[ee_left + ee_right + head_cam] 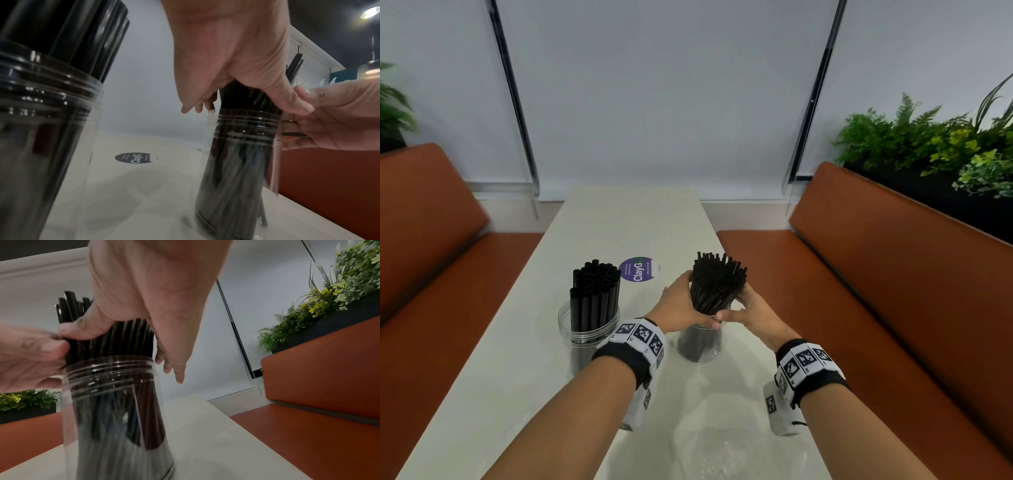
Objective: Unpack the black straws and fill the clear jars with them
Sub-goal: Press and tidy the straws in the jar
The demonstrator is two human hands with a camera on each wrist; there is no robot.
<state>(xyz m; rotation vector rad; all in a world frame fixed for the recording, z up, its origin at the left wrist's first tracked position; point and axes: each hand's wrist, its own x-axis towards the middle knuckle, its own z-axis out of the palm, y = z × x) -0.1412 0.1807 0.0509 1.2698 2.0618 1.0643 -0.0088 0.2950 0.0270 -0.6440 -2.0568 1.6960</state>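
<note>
A bundle of thin black straws (715,284) stands in a clear jar (700,344) at the table's middle. My left hand (681,305) and right hand (748,310) wrap the bundle from either side just above the jar's mouth, thumbs meeting at the front. The left wrist view shows the straws (244,97) entering the threaded jar (242,129); the right wrist view shows the same straws (115,339) and jar (111,373). A second clear jar (585,329) to the left holds thick black straws (595,291).
A purple round sticker (639,269) lies on the white table (619,222) behind the jars. Crumpled clear plastic wrap (726,442) lies near the front edge. Orange benches (893,274) flank the table; plants (928,144) stand behind the right bench.
</note>
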